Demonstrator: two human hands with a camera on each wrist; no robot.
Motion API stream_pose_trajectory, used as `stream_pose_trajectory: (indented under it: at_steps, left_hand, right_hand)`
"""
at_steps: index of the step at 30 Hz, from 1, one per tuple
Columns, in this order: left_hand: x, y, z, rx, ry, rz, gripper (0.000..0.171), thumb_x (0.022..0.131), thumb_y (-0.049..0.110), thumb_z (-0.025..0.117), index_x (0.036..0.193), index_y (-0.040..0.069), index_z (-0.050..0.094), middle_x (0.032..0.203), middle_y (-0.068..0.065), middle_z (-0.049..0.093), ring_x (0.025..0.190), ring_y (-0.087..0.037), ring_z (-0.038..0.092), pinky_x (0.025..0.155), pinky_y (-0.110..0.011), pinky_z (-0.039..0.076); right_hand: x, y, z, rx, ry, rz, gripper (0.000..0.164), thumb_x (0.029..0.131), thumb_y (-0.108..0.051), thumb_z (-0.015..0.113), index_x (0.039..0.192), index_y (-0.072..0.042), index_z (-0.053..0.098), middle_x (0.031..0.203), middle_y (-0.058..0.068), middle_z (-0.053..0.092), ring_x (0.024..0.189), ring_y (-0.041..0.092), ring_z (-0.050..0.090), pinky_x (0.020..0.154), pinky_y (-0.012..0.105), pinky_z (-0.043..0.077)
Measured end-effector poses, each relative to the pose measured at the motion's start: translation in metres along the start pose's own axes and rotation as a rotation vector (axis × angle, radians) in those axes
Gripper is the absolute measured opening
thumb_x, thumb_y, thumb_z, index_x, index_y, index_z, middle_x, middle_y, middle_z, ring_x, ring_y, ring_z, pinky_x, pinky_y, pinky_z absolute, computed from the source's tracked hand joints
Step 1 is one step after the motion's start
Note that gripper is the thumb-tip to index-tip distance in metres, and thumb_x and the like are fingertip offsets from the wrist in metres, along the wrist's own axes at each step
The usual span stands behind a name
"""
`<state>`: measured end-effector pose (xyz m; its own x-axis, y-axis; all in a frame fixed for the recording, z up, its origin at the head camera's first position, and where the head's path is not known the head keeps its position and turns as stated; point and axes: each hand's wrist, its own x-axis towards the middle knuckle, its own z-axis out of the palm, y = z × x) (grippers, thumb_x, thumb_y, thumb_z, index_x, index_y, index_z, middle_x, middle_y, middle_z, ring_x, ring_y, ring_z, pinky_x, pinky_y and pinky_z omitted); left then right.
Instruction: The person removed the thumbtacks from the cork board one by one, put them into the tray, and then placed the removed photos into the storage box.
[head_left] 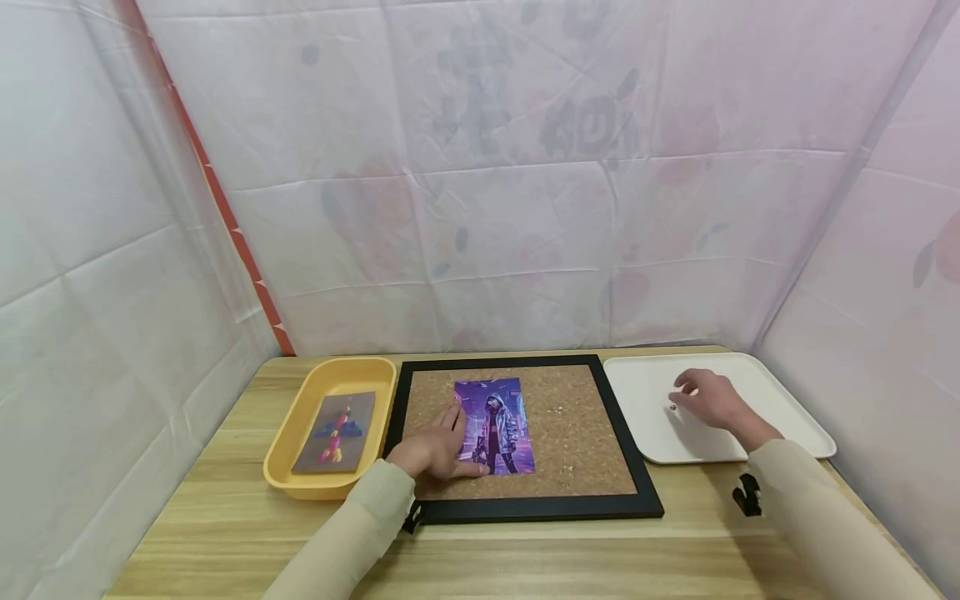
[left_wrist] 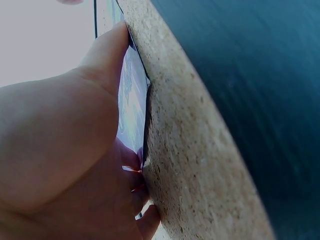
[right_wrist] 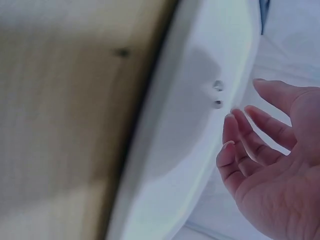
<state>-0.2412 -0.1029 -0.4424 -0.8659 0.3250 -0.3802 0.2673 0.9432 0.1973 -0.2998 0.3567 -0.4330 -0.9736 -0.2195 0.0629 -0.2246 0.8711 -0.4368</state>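
My left hand (head_left: 437, 447) lies spread at the left edge of a purple picture card (head_left: 506, 425) showing a hooded figure, its fingers and thumb resting on the card. Under the card is a black-framed corkboard (head_left: 592, 433). In the left wrist view the card's edge (left_wrist: 146, 100) sits slightly off the cork, with the thumb over it. Above the white tray (head_left: 637, 392) hovers my right hand (head_left: 708, 398), thumb and fingers apart, holding nothing. Two small clear, shiny pieces (right_wrist: 218, 86) lie on the tray near its fingertips; their exact kind is too small to tell.
Left of the corkboard stands a yellow tray (head_left: 281, 454) with a grey picture card (head_left: 337, 433) inside. Small shiny specks (head_left: 557, 410) show on the cork right of the purple card. The wooden table (head_left: 525, 554) is bounded by hanging white sheets (head_left: 510, 208).
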Motion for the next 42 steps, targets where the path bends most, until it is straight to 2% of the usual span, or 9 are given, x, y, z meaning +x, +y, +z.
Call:
stream_pose_trajectory:
  at_steps: [7,14,22,42]
  left_hand:
    - [0.000,-0.001,0.000,0.001,0.002,0.001,0.108,0.092,0.069,0.060,0.163,0.000,0.017,0.171,-0.016,0.010,0.158,-0.032,0.012,0.125,-0.044,0.022]
    - [0.002,-0.001,0.000,0.011,-0.006,0.004,0.107,0.093,0.068,0.059,0.163,0.000,0.016,0.171,-0.016,0.009,0.158,-0.032,0.011,0.125,-0.044,0.021]
    - [0.000,-0.001,0.000,0.002,0.003,-0.002,0.108,0.092,0.069,0.060,0.163,0.000,0.017,0.171,-0.016,0.009,0.158,-0.032,0.011,0.125,-0.045,0.022]
    - [0.000,0.000,0.001,-0.006,0.006,0.003,0.107,0.092,0.067,0.062,0.162,-0.001,0.018,0.171,-0.017,0.010,0.158,-0.033,0.012,0.125,-0.046,0.022]
  right_hand:
    - [0.002,-0.016,-0.007,0.027,0.027,-0.019,0.035,0.099,-0.014,0.065,0.117,0.015,0.061,0.104,0.032,0.067,0.091,0.044,0.067,0.072,0.051,0.056]
    - [0.008,-0.034,-0.003,0.090,0.013,-0.039,0.036,0.100,-0.015,0.064,0.121,0.014,0.060,0.111,0.033,0.065,0.095,0.044,0.068,0.070,0.046,0.058]
    - [0.018,-0.052,0.006,0.119,-0.018,-0.058,0.037,0.100,-0.016,0.064,0.123,0.012,0.060,0.114,0.031,0.066,0.099,0.044,0.067,0.077,0.051,0.057]
    - [0.029,-0.081,0.024,0.157,-0.056,-0.085,0.035,0.099,-0.013,0.064,0.121,0.014,0.062,0.115,0.030,0.066,0.103,0.046,0.067,0.081,0.051,0.058]
